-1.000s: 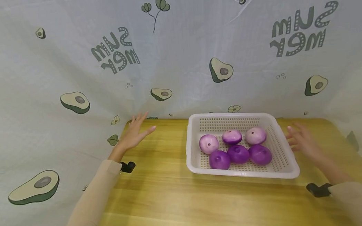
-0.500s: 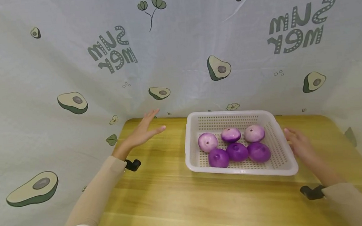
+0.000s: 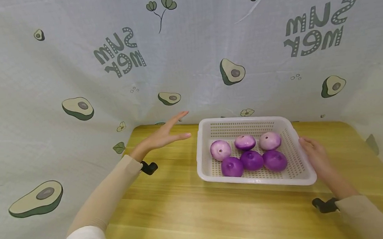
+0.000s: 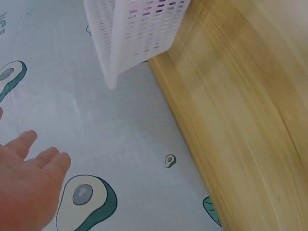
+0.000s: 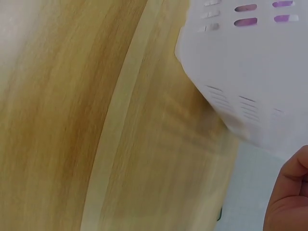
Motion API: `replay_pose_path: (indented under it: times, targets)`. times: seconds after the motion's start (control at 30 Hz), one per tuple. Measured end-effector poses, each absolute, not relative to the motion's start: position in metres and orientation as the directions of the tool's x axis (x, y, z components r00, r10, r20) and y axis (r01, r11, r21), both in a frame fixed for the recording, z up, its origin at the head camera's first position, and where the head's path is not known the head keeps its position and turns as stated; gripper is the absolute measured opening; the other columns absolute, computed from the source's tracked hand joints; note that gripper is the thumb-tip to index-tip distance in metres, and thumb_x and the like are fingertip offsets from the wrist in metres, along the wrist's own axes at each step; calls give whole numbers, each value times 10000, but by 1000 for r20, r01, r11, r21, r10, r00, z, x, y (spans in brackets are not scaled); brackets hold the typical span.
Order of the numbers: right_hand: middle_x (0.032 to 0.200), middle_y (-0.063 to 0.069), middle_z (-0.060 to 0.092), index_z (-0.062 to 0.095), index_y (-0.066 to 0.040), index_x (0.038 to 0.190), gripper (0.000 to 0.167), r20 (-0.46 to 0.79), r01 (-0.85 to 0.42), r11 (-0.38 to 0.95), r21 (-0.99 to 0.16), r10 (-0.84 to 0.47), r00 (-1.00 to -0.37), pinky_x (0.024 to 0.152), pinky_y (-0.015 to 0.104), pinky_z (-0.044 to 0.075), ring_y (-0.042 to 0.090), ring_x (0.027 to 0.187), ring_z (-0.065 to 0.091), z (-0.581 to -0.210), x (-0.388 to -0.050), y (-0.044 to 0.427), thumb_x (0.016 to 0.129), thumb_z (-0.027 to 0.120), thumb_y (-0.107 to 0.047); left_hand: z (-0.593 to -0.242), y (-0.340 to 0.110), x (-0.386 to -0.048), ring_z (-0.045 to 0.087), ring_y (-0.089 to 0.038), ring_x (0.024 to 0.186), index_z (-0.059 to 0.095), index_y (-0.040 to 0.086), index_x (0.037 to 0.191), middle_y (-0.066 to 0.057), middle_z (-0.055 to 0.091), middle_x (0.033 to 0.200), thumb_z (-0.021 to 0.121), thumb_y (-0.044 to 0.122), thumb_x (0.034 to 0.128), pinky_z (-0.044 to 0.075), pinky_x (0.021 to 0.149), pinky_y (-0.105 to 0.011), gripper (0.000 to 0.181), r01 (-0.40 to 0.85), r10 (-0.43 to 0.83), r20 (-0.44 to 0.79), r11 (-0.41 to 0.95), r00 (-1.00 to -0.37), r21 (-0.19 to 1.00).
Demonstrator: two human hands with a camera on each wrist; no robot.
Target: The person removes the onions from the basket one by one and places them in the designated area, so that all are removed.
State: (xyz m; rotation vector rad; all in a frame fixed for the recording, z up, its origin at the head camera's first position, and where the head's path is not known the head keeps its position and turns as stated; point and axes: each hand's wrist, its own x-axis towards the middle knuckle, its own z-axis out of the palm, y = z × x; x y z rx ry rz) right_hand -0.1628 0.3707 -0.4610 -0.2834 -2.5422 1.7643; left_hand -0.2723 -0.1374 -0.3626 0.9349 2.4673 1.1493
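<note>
A white perforated plastic basket [image 3: 258,181] sits on the wooden table and holds several purple onions [image 3: 252,160], some with paler root ends facing up. My left hand [image 3: 164,135] hovers just left of the basket, thumb and fingers spread apart, holding nothing. In the left wrist view, its fingertips show apart from the basket's side wall [image 4: 144,43]. On the other side, my right hand [image 3: 317,157] grips the basket's right rim, with the thumb by the top edge. Its other fingers are mostly hidden under the rim; bent fingers [image 5: 286,197] show in the right wrist view.
The wooden table [image 3: 184,215] has rounded back corners. Behind it and to the sides hangs a pale curtain [image 3: 190,53] printed with avocados and lettering. Black wrist mounts [image 3: 149,168] sit on both forearms.
My left hand has moved right, from the table's far left corner toward the basket. My right hand has moved left onto the basket's right rim. The basket and onions stay in place.
</note>
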Motion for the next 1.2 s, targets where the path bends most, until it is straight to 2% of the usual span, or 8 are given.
replay_pose_path:
  times: [0.23,0.47,0.6,0.73,0.83,0.93,1.13,1.2]
  targets:
    - [818,-169,587,241,111,1494,728,-56,137,400,-906,207,-977,592,283,578,27,690,624,-461,-161,367,1059,418,-446,-352,-108,-278,130,-168,1503,198,350,1588,85,141,1651,705,280,923,190,1183,-532,839,452,772,20,351,-636,820]
    - [833,-238,614,234,81,1512,678,-53,111,331,-937,178,-983,608,276,584,24,719,654,-464,-161,369,1063,441,-384,-344,-76,-286,209,-195,1488,281,304,1581,161,239,1607,767,240,884,239,1176,-504,852,440,848,-4,279,-530,853]
    - [836,-219,641,311,25,1506,621,-62,109,274,-956,173,-983,608,273,586,36,724,668,-464,-161,370,1057,468,-374,-342,-61,-289,201,-231,1492,314,258,1574,133,281,1598,782,223,875,237,1184,-476,841,445,882,-9,246,-471,861]
    - [844,-164,684,428,-110,1453,474,-77,102,157,-982,160,-984,603,273,588,67,728,687,-464,-159,370,1048,507,-344,-342,-49,-292,228,-256,1486,340,217,1566,96,322,1587,784,238,868,246,1186,-439,828,448,900,-28,244,-436,860]
    - [852,-132,701,400,-124,1481,498,-88,103,95,-990,149,-985,599,278,589,85,729,696,-465,-158,370,1045,520,-331,-343,-41,-294,255,-227,1475,382,187,1547,72,359,1571,782,221,865,249,1186,-427,791,433,907,-37,235,-419,870]
    - [849,-131,703,372,-115,1507,537,-91,106,90,-990,151,-984,597,278,589,86,725,697,-465,-158,370,1042,525,-336,-345,-34,-297,305,-165,1446,433,183,1519,71,398,1548,790,201,858,261,1183,-424,751,419,910,-43,231,-412,878]
    - [834,-138,704,504,-269,1341,309,-89,107,105,-989,165,-982,585,268,585,81,708,695,-465,-159,370,1039,533,-330,-349,-20,-302,383,-159,1398,469,165,1497,80,419,1526,815,196,841,312,1160,-410,742,412,922,-77,242,-379,878]
    - [833,-144,703,516,-277,1322,290,-84,103,106,-989,168,-982,582,263,583,76,706,693,-465,-159,369,1037,536,-331,-352,-15,-304,393,-167,1390,462,158,1501,74,406,1536,815,184,839,327,1150,-414,750,410,932,-98,246,-350,878]
